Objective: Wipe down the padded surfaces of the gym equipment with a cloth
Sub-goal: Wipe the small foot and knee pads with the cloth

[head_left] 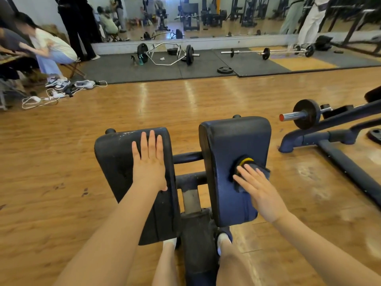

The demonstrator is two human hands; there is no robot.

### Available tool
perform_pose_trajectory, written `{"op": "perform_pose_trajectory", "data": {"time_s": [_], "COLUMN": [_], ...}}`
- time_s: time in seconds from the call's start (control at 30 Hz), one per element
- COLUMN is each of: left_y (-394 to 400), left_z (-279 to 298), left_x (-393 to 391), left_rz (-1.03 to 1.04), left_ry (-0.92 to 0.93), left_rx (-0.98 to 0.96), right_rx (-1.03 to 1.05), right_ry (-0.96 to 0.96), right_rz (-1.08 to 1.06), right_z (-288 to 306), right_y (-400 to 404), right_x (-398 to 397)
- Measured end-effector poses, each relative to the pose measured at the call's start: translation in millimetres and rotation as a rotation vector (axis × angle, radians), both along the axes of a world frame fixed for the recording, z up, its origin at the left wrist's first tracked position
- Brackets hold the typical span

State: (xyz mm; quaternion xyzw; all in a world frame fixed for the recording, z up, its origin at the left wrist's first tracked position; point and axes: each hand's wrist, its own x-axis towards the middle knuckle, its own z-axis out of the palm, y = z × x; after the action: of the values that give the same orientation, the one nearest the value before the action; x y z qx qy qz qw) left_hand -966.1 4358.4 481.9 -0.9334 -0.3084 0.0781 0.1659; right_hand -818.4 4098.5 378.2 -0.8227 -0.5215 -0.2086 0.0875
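on a gym's wooden floor (pixel 185 104), a person stands over a machine with two black padded cushions set side by side on a dark steel frame (pixel 190 178). the right hand (pixel 260 190) presses a dark blue folded cloth with a yellow trim (pixel 250 165) flat against the right black vinyl pad (pixel 233 141), near that pad's right edge and about midway along it; its fingers (pixel 245 173) are straight and slightly spread over the cloth, not curled around it. the left hand (pixel 149 162) lies palm down on the left black vinyl pad (pixel 115 162), which looks scuffed, fingers straight and close together, apparently steadying the machine. the wiping step appears to be in hand on the right pad. the next move likely calls for sweeping the cloth toward the pad's far and near edges, then carrying it across to the left pad. barbells and weight plates (pixel 225 70) lie on dark mats (pixel 123 69) by the far mirror.
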Motion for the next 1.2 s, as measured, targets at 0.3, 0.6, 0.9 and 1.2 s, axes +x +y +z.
{"op": "perform_pose_trajectory", "data": {"time_s": [0.3, 0.6, 0.9, 1.2], "left_y": [-0.5, 1.6, -2.6, -8.2], "left_z": [0.7, -3.1, -3.9, -5.4], "left_x": [-1.5, -9.3, -5.3, -1.6], "left_rz": [-0.023, -0.099, -0.067, -0.023], "left_ry": [-0.016, -0.121, -0.096, -0.08], "left_rx": [-0.007, 0.023, 0.043, 0.055], "right_rx": [-0.251, -0.138, -0.341, -0.258], "right_ry": [-0.061, -0.071, -0.032, -0.016], "right_rz": [0.081, 0.103, 0.083, 0.196], "right_z": [-10.6, -9.5, -16.8, -31.2], "right_y": [-18.7, 19.9, -41.8, 11.6], "right_x": [15.4, -27.2, 15.5, -45.5]}}
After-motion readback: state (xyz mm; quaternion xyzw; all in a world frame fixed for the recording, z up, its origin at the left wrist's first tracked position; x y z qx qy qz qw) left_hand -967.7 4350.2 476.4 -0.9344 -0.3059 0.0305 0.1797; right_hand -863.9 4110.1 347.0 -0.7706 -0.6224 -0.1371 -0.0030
